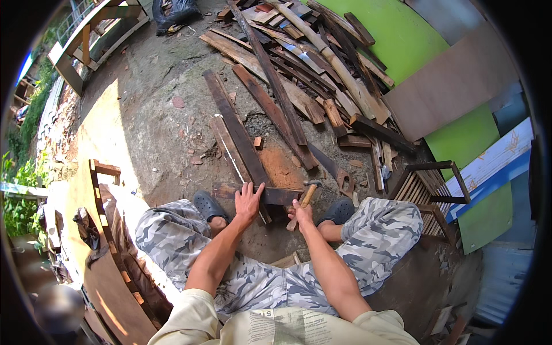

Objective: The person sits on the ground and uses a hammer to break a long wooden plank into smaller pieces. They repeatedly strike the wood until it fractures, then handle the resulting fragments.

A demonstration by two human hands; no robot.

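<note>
My right hand [301, 214] is closed around the wooden handle of a hammer [310, 194]. The metal head points up and away from me. Flat on a short dark wooden board [282, 196] lies my left hand [248, 202], its fingers spread. That board lies crosswise between my feet, over the near end of a long dark plank [241, 138]. Beside the long plank is a narrower plank [229, 150] with a pale edge. A handsaw [339, 175] rests on the ground just beyond the hammer. No nail can be made out near my hands.
A heap of loose boards and sticks [305, 63] covers the far right ground. Nearer on the right stands a slatted wooden frame [428, 198], with green panels [466, 138] behind. A wooden bench frame [86, 43] stands far left; another wooden piece [109, 253] is by my left knee.
</note>
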